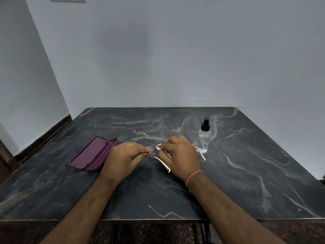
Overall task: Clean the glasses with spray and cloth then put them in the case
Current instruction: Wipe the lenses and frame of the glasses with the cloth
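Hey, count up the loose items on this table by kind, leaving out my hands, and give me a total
Glasses: 1, held by the left hand
Cleaning cloth: 1, pinched in the right hand
Spray bottle: 1, standing upright
Glasses case: 1, lying open
Total: 4

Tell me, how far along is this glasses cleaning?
Spraying may be done: the spray bottle stands alone on the table. Wiping is in hand: the left hand pinches the glasses near the middle while the right hand presses the white cloth to a lens. Still left: placing them in the open purple case, which holds nothing yet.
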A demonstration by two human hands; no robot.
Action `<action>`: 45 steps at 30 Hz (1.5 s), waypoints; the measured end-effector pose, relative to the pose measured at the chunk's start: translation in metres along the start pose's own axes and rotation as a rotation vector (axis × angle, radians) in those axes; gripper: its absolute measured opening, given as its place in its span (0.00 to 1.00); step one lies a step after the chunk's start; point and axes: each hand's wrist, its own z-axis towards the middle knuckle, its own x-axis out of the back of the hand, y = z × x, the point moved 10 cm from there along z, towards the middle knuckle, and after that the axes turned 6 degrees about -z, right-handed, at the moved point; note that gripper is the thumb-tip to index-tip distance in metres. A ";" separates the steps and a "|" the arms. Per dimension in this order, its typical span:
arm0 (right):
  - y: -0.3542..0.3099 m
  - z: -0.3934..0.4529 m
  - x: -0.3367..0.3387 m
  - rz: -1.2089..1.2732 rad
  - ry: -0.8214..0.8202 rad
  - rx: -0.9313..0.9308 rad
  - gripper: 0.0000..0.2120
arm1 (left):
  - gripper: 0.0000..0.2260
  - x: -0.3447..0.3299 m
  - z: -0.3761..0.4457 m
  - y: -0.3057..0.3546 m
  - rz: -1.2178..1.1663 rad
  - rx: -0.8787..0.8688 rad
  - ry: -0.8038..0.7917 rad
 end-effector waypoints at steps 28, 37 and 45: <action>-0.009 0.000 -0.004 0.180 -0.091 0.074 0.15 | 0.11 -0.007 -0.001 0.002 0.010 -0.032 -0.067; -0.010 0.000 -0.007 0.189 -0.133 0.076 0.14 | 0.13 -0.004 -0.002 0.001 0.014 -0.030 -0.040; -0.011 -0.001 -0.002 0.150 -0.113 0.073 0.15 | 0.10 -0.008 -0.002 0.001 0.030 -0.043 -0.059</action>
